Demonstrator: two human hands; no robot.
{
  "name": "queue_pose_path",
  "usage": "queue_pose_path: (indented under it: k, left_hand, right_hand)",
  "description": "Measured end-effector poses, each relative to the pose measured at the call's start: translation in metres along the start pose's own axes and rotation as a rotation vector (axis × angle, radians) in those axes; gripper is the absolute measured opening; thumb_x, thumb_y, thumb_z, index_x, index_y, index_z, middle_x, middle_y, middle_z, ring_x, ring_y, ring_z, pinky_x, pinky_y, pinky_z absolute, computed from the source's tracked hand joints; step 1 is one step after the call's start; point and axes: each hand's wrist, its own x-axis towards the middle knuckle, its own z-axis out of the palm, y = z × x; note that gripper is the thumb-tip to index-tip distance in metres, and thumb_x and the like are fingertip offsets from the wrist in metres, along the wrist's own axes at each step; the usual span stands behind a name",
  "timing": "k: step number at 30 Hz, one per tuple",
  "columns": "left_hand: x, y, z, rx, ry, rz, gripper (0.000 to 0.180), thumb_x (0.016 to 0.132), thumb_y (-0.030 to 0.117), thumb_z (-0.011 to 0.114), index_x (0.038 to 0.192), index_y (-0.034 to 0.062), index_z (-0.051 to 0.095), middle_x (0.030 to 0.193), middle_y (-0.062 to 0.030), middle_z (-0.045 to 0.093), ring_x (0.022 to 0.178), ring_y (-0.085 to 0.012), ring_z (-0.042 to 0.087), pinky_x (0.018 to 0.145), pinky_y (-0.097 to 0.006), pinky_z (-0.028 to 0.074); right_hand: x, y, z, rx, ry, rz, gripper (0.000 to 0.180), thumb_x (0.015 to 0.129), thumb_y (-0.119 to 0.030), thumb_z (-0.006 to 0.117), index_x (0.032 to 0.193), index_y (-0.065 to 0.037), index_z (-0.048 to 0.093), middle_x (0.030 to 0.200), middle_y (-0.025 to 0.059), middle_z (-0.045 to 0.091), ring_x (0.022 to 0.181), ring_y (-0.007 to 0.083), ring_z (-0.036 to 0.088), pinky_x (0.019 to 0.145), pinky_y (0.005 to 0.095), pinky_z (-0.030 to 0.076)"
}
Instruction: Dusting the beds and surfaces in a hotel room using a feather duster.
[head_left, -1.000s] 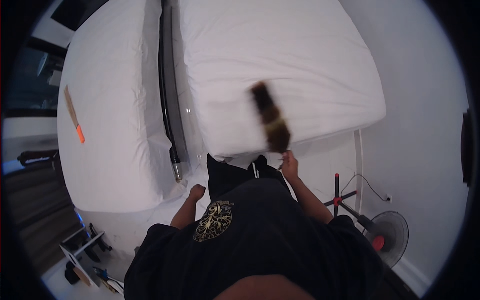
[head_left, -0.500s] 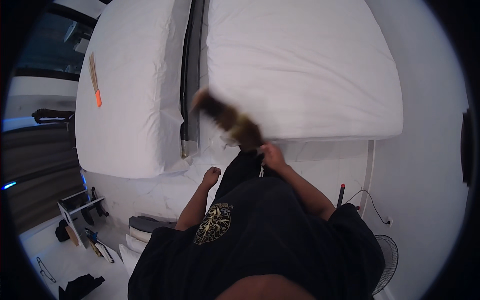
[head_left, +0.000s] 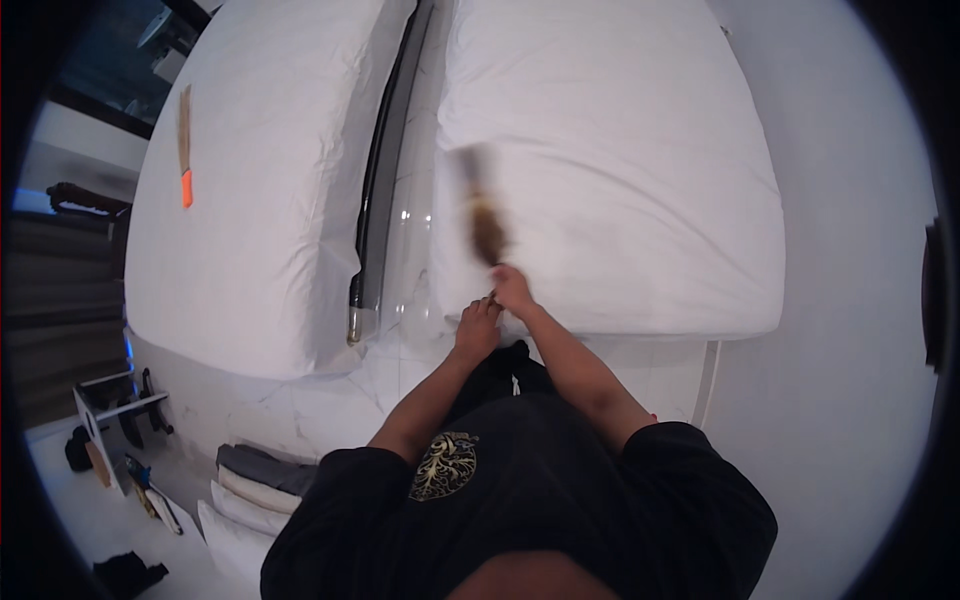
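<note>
Both hands meet at the mattress (head_left: 620,180) edge: my right hand (head_left: 512,290) grips the light, soft-bristled brush (head_left: 484,215) by its handle; left hand (head_left: 477,330) looks loosely curled.

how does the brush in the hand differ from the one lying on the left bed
The brush in the right hand is dark brown, motion-blurred and raised over the right bed. The brush on the left bed is sharp, lies flat and untouched, and looks tan with an orange end. The held one is near the bed's front edge; the other lies far up the left bed. Both are long and narrow, over white sheets.
</note>
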Motion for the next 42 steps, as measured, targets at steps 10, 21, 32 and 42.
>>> queue_pose_path:
  k: [10, 21, 32, 42]
  left_hand:
    - [0.020, -0.011, -0.002, -0.006, -0.152, 0.106, 0.002, 0.063, 0.003, 0.053, 0.065, 0.0038, 0.053, 0.073, -0.0114, 0.056, 0.075, -0.0314, 0.054, 0.074, -0.041, 0.041]
    - [-0.110, -0.090, -0.007, -0.123, -0.465, -0.630, 0.031, 0.071, 0.030, 0.058, 0.094, 0.0106, 0.057, 0.093, -0.0129, 0.060, 0.091, -0.0273, 0.057, 0.075, -0.039, 0.046]
    - [-0.029, -0.016, -0.008, 0.026, 0.036, -0.675, 0.036, 0.069, 0.025, 0.062, 0.099, 0.0064, 0.055, 0.101, -0.0133, 0.055, 0.092, -0.0313, 0.053, 0.078, -0.041, 0.043]
    - [0.120, 0.146, 0.043, 0.311, -0.371, -0.161, 0.092, 0.064, 0.040, 0.066, 0.136, 0.0173, 0.014, 0.142, -0.0118, 0.002, 0.129, -0.0390, 0.000, 0.100, -0.056, 0.010]
  right_hand:
    - [-0.010, -0.013, -0.109, 0.017, 0.266, -0.182, 0.015, 0.089, -0.006, 0.036, 0.087, -0.003, 0.050, 0.076, 0.0052, 0.052, 0.061, 0.0120, 0.053, 0.046, 0.0276, 0.047]
    - [0.085, 0.083, -0.236, 0.979, 0.580, 0.367, 0.029, 0.084, -0.029, 0.038, 0.092, -0.006, 0.053, 0.077, 0.0061, 0.055, 0.069, 0.0214, 0.051, 0.061, 0.0359, 0.043]
    - [0.071, -0.122, -0.045, -0.848, -0.831, -0.671, 0.020, 0.073, -0.014, 0.048, 0.088, -0.009, 0.060, 0.087, 0.0083, 0.063, 0.083, 0.0253, 0.059, 0.069, 0.0398, 0.047]
    - [0.109, 0.021, -0.262, -0.439, 0.076, -0.456, 0.021, 0.082, -0.015, 0.040, 0.098, -0.007, 0.052, 0.097, 0.0144, 0.054, 0.087, 0.0315, 0.054, 0.073, 0.0405, 0.044]
